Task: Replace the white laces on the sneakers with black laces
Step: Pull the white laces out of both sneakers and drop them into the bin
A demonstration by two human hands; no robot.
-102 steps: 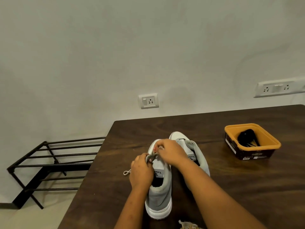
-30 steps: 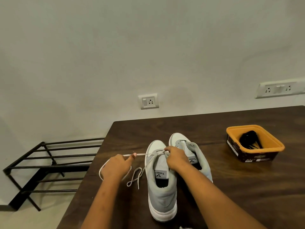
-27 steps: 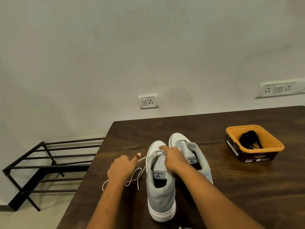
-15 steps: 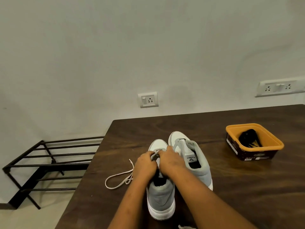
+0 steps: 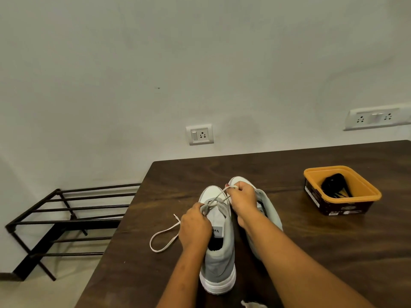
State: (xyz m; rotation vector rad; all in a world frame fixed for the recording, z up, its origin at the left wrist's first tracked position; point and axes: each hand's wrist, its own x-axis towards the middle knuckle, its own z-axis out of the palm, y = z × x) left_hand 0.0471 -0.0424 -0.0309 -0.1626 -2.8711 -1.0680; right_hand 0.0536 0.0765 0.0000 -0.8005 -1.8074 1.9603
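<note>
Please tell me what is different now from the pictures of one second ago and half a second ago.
The right hand has moved away from the left sneaker, toward its toe, pulling a stretch of white lace out. The left hand, which had drawn lace out to the left, came back and pinches the shoe's upper. The freed lace loop lies on the table. The right sneaker and orange tub stayed.

grey-and-white sneakers (image 5: 219,261), white lace (image 5: 163,236), orange-rimmed tub (image 5: 342,190), dark wood-grain table (image 5: 322,252)

2 sneakers (image 5: 219,252), 2 hands (image 5: 194,227), 1 white lace (image 5: 164,235), 1 orange tub (image 5: 364,194), 2 wall sockets (image 5: 200,134).
</note>
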